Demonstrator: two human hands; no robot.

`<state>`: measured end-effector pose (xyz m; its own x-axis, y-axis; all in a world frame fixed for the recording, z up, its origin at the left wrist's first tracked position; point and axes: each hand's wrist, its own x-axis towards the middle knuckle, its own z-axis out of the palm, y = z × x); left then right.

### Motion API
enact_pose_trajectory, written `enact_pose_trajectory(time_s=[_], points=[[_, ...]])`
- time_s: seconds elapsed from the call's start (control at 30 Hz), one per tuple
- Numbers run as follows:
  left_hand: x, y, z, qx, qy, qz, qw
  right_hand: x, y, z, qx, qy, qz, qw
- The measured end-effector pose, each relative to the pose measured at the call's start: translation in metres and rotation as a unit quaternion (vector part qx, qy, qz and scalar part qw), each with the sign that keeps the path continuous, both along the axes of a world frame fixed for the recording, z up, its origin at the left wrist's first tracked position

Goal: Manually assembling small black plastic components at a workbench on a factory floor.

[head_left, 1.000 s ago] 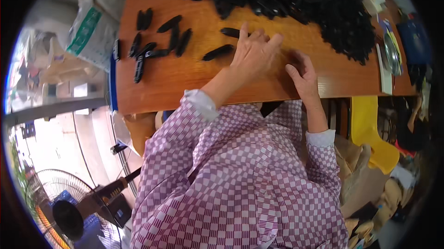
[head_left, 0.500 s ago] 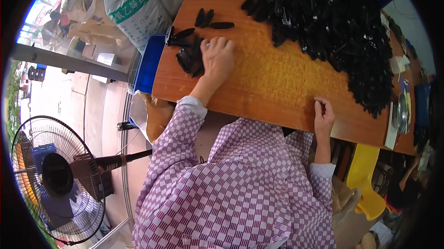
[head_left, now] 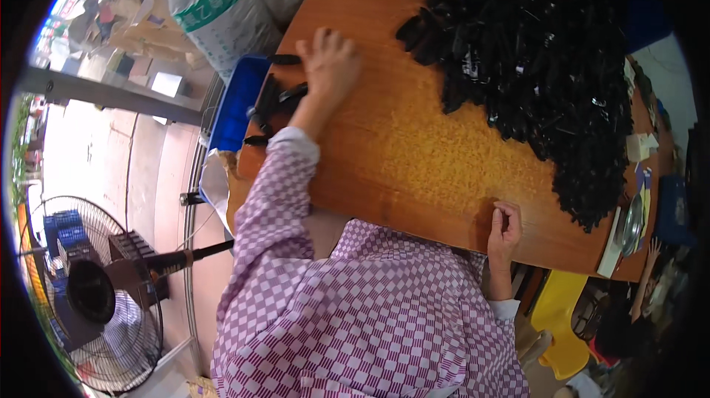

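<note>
One black heap [head_left: 540, 76], one table [head_left: 355, 165], one fan [head_left: 90, 291]

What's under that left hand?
The table shows around the left hand, and black pieces lie just to its left. Whatever the palm covers is hidden.

Free tabletop [head_left: 377, 146] beside black pile [head_left: 532, 80]

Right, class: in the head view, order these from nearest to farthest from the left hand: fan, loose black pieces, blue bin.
1. Loose black pieces, beside the left hand, near the table's left edge.
2. Blue bin, just past that edge.
3. Fan, far lower left.
</note>
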<state>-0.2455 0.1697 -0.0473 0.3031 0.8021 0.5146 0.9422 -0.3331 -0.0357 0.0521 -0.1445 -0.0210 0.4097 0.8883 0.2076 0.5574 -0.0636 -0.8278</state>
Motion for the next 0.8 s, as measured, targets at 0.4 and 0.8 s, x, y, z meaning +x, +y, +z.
enact_pose_trajectory(time_s=[0.4,0.8], points=[[-0.111,0.058,-0.037,-0.004,0.102,0.199,0.975,0.008,-0.003,0.004,0.001,-0.048,-0.006,0.999],[0.120,0.034,0.046,-0.165,-0.063,-0.241,0.954,0.134,-0.019,0.035,0.005,-0.263,-0.249,0.932]])
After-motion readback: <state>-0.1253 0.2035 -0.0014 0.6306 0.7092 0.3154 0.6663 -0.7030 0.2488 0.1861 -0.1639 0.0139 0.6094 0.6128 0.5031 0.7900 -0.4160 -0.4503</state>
